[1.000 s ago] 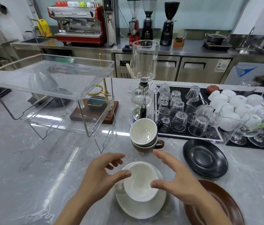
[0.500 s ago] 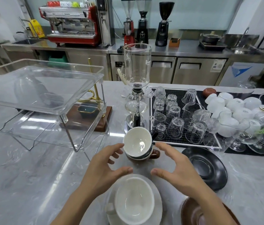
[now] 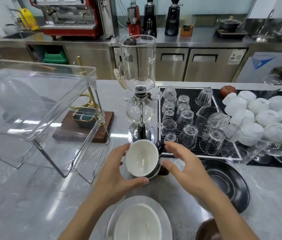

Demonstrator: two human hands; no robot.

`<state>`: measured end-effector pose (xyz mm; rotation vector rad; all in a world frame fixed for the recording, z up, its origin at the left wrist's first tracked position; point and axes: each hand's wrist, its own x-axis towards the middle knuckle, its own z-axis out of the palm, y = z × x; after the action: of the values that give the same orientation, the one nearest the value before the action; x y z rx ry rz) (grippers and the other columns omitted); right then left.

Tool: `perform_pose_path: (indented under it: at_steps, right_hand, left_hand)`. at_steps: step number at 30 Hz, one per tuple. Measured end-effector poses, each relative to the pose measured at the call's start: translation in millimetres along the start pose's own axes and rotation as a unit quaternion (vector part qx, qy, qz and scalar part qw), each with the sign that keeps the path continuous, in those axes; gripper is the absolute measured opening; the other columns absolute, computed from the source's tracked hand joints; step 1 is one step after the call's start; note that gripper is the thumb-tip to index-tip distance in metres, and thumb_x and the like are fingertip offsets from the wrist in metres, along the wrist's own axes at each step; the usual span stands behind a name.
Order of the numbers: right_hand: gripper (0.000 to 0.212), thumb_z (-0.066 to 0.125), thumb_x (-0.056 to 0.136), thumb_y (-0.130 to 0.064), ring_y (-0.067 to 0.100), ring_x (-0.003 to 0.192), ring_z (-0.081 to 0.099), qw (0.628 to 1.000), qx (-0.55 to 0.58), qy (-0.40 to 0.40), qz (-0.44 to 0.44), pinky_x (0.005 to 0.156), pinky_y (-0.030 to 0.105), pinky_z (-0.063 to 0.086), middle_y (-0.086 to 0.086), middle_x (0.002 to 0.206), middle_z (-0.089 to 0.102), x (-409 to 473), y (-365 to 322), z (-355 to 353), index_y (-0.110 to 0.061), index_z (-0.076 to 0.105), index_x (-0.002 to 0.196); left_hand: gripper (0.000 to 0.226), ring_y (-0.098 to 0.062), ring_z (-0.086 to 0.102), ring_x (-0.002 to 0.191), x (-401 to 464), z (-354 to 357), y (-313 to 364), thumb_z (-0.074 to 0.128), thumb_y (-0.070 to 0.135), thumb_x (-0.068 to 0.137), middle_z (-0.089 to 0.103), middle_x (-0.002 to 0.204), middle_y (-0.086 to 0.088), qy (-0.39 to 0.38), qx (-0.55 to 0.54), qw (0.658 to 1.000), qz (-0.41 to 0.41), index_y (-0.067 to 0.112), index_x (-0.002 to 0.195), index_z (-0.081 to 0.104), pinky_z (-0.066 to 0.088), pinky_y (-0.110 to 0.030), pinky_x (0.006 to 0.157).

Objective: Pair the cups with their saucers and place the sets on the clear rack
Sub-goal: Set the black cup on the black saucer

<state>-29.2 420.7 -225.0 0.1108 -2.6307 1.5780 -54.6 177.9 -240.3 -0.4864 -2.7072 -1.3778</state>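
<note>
Two nested cups point(image 3: 142, 158) stand at the counter's middle; the top one is white inside with a black handle, and a brown cup sits under it. My left hand point(image 3: 117, 172) grips this stack, fingers at its left rim and thumb curled under its near side. My right hand point(image 3: 188, 168) hovers at the stack's right with spread fingers beside the black handle. A white cup point(image 3: 136, 222) sits on a white saucer point(image 3: 167, 220) at the bottom edge. A black saucer point(image 3: 228, 184) lies to the right, a brown saucer point(image 3: 207, 229) at the bottom right. The clear rack point(image 3: 41, 101) stands at left.
A glass siphon brewer point(image 3: 139, 94) stands right behind the stack. A black mat point(image 3: 195, 104) with several upturned glasses and a pile of white cups point(image 3: 258, 111) fill the right. A wooden base point(image 3: 84, 129) sits behind the rack's right leg.
Both hands left the white cup on its saucer and moved forward to the nested cups. My left hand now grips the stack; the view tilted so the white set sits lower.
</note>
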Motion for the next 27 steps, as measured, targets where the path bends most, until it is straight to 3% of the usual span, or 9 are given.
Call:
perform_pose_path:
  at_steps: [3, 6, 9, 14, 18, 20, 24, 27]
  right_hand:
    - [0.040, 0.069, 0.092, -0.023, -0.004, 0.113, 0.058, 0.999, -0.003, 0.039, -0.021, 0.094, 0.010, 0.045, -0.020, 0.119, 0.061, 10, 3, 2, -0.033, 0.058, 0.129]
    - [0.034, 0.067, 0.093, -0.020, 0.004, 0.102, 0.061, 0.998, 0.008, 0.059, -0.026, 0.087, 0.017, 0.050, -0.015, 0.114, 0.060, 20, 2, 3, -0.031, 0.059, 0.124]
    - [0.029, 0.065, 0.094, -0.023, 0.005, 0.098, 0.061, 0.999, 0.015, 0.043, -0.019, 0.082, 0.021, 0.052, -0.016, 0.115, 0.061, 28, 3, 5, -0.030, 0.061, 0.122]
    - [0.021, 0.062, 0.095, -0.031, 0.013, 0.091, 0.065, 0.998, 0.055, 0.035, 0.013, 0.082, 0.036, 0.056, -0.011, 0.108, 0.067, 37, 7, 13, -0.032, 0.062, 0.116]
    - [0.010, 0.058, 0.090, -0.042, 0.028, 0.085, 0.064, 0.993, 0.107, 0.045, 0.015, 0.080, 0.045, 0.056, -0.010, 0.096, 0.068, 41, 7, 21, -0.044, 0.060, 0.099]
    - [0.006, 0.059, 0.090, -0.041, 0.028, 0.076, 0.062, 0.990, 0.134, 0.046, 0.017, 0.073, 0.043, 0.056, -0.007, 0.091, 0.067, 44, 9, 24, -0.040, 0.061, 0.095]
    - [0.005, 0.062, 0.093, -0.029, 0.006, 0.062, 0.057, 0.985, 0.170, 0.024, 0.017, 0.058, 0.020, 0.048, -0.015, 0.077, 0.064, 48, 13, 27, -0.033, 0.060, 0.091]
    - [0.012, 0.060, 0.098, -0.023, 0.001, 0.059, 0.053, 0.988, 0.155, 0.003, 0.025, 0.061, 0.022, 0.044, -0.018, 0.068, 0.061, 51, 15, 26, -0.029, 0.061, 0.088]
  left_hand:
    - [0.110, 0.006, 0.046, 0.126, 6, 5, -2, 0.089, 0.065, 0.049, 0.044, 0.139, 0.030, -0.005, -0.005, 1.000, -0.019, 0.040, 0.143, 0.040, 0.045, -0.025, 0.100]
    - [0.116, 0.009, 0.042, 0.128, 10, 8, 2, 0.090, 0.062, 0.047, 0.045, 0.141, 0.022, -0.015, -0.020, 0.999, -0.032, 0.034, 0.146, 0.039, 0.044, -0.029, 0.105]
    - [0.119, 0.015, 0.037, 0.129, 12, 11, 7, 0.088, 0.065, 0.043, 0.042, 0.141, 0.023, -0.021, -0.030, 0.999, -0.034, 0.038, 0.146, 0.035, 0.038, -0.023, 0.105]
    - [0.137, 0.001, 0.036, 0.136, 14, 17, 8, 0.087, 0.066, 0.038, 0.038, 0.150, 0.016, -0.028, -0.059, 0.996, -0.068, 0.027, 0.155, 0.028, 0.032, -0.025, 0.111]
    - [0.128, 0.004, 0.046, 0.125, 15, 22, 6, 0.089, 0.060, 0.036, 0.046, 0.141, 0.016, -0.032, -0.077, 0.994, -0.076, 0.027, 0.147, 0.035, 0.035, -0.009, 0.100]
    - [0.119, 0.011, 0.047, 0.121, 15, 23, 4, 0.091, 0.055, 0.036, 0.049, 0.133, 0.022, -0.025, -0.091, 0.992, -0.079, 0.032, 0.140, 0.038, 0.038, -0.004, 0.092]
    - [0.105, 0.009, 0.053, 0.116, 14, 25, -1, 0.094, 0.042, 0.038, 0.053, 0.122, 0.033, -0.007, -0.120, 0.990, -0.078, 0.040, 0.131, 0.044, 0.042, -0.003, 0.085]
    - [0.101, 0.005, 0.056, 0.115, 14, 25, -3, 0.095, 0.042, 0.038, 0.055, 0.121, 0.032, 0.003, -0.128, 0.989, -0.076, 0.040, 0.128, 0.047, 0.044, -0.005, 0.085]
